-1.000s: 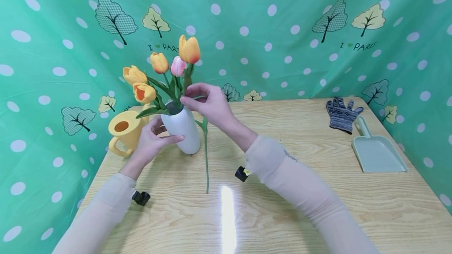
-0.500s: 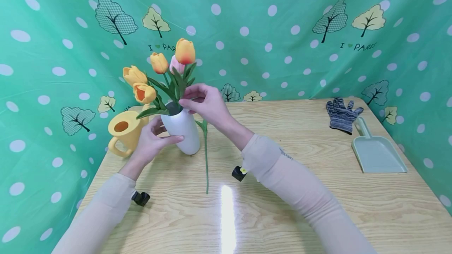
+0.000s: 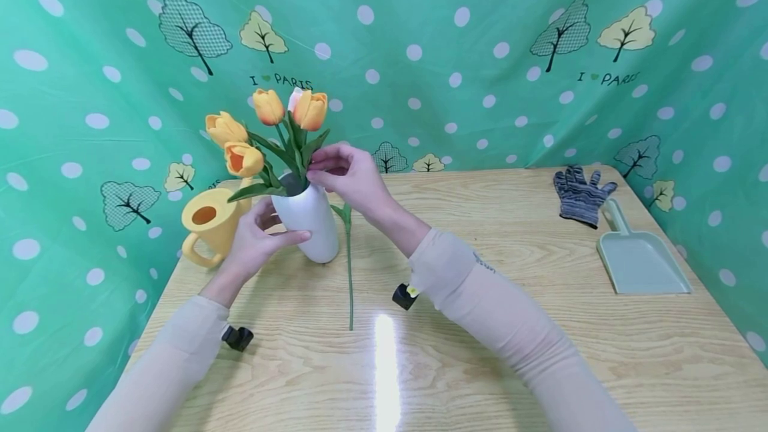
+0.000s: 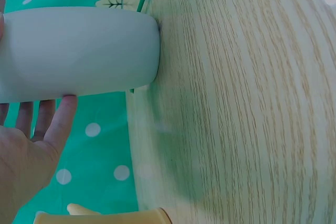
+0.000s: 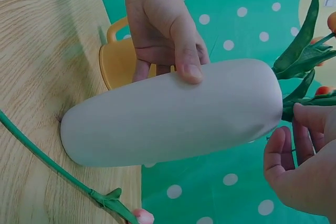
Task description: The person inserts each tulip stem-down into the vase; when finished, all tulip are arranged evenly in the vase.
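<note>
A white vase (image 3: 313,227) stands slightly tilted on the table, several artificial tulips (image 3: 243,159) in its mouth. My left hand (image 3: 257,237) grips its side, thumb across the front; in the left wrist view the fingers touch the wall. At the rim, my right hand (image 3: 351,175) pinches the stem of an orange tulip (image 3: 311,111), which partly covers a pink tulip (image 3: 295,99). The right wrist view shows thumb and fingers on green leaves (image 5: 299,103) beside the rim. Another tulip (image 5: 52,165), with a pink bud, lies on the table; the head view hides its bloom.
A yellow watering can (image 3: 211,222) stands left of the vase, close to my left hand. Far right on the wooden table (image 3: 480,352) lie a striped knit glove (image 3: 581,197) and a pale green dustpan (image 3: 643,262). A green dotted curtain (image 3: 444,92) hangs behind.
The orange tulip in my right hand has sunk lower into the vase and shifted slightly left, now covering more of the pink one. My left hand keeps its grip on the vase.
</note>
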`<state>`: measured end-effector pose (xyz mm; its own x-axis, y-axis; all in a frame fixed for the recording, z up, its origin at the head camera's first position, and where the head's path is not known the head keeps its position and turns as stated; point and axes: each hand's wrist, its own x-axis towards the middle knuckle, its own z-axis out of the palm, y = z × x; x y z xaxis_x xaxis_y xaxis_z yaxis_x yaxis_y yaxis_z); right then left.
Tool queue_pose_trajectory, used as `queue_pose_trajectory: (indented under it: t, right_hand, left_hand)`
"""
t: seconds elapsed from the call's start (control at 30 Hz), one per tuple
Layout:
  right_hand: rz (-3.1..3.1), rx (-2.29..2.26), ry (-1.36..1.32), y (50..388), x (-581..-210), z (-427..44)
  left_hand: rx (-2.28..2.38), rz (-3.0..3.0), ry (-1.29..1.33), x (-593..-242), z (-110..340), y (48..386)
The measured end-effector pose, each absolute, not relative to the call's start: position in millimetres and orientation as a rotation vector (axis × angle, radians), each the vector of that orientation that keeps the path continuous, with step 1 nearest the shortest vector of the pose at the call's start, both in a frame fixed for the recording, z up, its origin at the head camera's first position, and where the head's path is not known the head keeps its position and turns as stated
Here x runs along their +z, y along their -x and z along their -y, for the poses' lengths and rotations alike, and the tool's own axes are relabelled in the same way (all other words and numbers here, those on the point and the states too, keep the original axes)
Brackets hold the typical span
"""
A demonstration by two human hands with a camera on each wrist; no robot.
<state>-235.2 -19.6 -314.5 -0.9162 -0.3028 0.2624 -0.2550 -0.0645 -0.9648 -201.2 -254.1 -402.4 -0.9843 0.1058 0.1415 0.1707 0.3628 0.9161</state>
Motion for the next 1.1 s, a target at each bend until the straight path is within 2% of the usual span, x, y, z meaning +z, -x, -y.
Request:
queue_pose_trajectory:
  t: [1.1]
  right_hand:
    - [-2.040,-2.201,0.463,247,-337,2]
  left_hand:
    - [-1.702,2.537,0.275,-406,255,204]
